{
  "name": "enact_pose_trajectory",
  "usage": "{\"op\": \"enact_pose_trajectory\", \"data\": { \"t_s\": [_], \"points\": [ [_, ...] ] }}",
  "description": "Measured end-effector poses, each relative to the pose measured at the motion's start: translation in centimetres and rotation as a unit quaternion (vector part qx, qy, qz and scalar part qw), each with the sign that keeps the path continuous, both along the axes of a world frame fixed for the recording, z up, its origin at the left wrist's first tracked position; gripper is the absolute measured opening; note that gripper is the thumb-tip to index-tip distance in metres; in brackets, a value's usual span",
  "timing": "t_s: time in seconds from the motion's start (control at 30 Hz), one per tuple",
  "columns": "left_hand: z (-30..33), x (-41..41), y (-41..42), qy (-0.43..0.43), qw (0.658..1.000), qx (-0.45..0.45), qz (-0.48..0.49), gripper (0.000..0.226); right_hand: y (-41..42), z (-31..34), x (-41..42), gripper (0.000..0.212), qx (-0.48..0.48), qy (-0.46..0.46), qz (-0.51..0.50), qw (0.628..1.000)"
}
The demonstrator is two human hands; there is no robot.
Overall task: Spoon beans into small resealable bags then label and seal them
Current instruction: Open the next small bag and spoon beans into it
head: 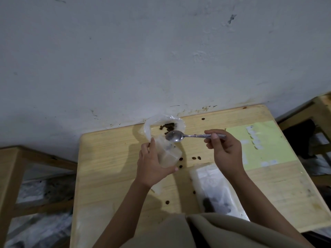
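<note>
Holding spoon (pixel 176 136), scattered beans (pixel 180 162), label sheet (pixel 268 144)

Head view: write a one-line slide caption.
Right hand holds an empty spoon over a small bag held by the left hand; beans scattered.

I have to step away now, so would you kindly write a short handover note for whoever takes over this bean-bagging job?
Left hand: holds a small clear bag open, tilted toward the spoon.
Right hand: grips the metal spoon by its handle; the bowl looks empty, poised over the bag's mouth.
Supply: the large open bag of beans sits at the table's far edge.
Near the person's body lies a filled bag; whether it is sealed I cannot tell.
The yellow label sheet lies at the right.
Loose beans are scattered on the table.
Left: finish filling this bag, label it, seal it, gather spills.
</note>
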State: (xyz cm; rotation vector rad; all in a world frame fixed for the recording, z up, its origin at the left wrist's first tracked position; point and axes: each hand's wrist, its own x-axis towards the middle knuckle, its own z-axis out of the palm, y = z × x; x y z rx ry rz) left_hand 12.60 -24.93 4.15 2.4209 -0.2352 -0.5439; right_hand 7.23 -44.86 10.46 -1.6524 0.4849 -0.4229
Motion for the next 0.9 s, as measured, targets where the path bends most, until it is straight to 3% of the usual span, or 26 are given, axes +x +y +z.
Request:
{"op": "enact_pose_trajectory", "data": {
  "t_s": [0.2,0.43,0.47,0.53,0.6,0.63,0.73,0.83,0.9],
  "points": [
    [0.3,-0.4,0.1,-0.003,1.000,0.000,-0.007,0.133,0.7,-2.4,2.3,0.017,-0.019,0.040,-0.069,0.997],
    [0.9,-1.2,0.1,-0.008,1.000,-0.023,0.008,0.136,2.8,-6.2,5.0,0.020,0.054,0.178,0.010,0.982],
    [0.9,-1.4,0.1,-0.009,1.000,-0.026,0.011,0.136,2.8,-6.4,4.9,0.025,0.035,0.198,0.034,0.979],
    [1.1,-1.8,0.1,-0.013,0.999,-0.033,0.021,0.136,2.6,-6.3,4.3,0.035,-0.097,0.212,0.052,0.971],
    [1.5,-2.3,-0.1,-0.027,0.998,-0.040,0.039,0.137,2.4,-5.2,3.1,0.033,-0.203,0.150,0.030,0.967],
    [1.7,-2.6,-0.2,-0.035,0.997,-0.044,0.049,0.137,2.3,-4.2,2.4,0.028,-0.208,0.110,0.018,0.972],
    [2.8,-3.5,-0.9,-0.041,0.993,-0.076,0.083,0.140,1.9,-1.3,-0.2,0.008,-0.121,0.073,0.062,0.988],
    [4.3,-4.6,-2.0,-0.033,0.989,-0.114,0.091,0.146,2.0,0.4,-2.5,0.003,-0.033,0.097,0.173,0.980],
    [5.3,-5.3,-2.4,-0.017,0.989,-0.130,0.066,0.150,2.3,0.9,-3.7,0.006,-0.011,0.063,0.153,0.986]
  ]
}}
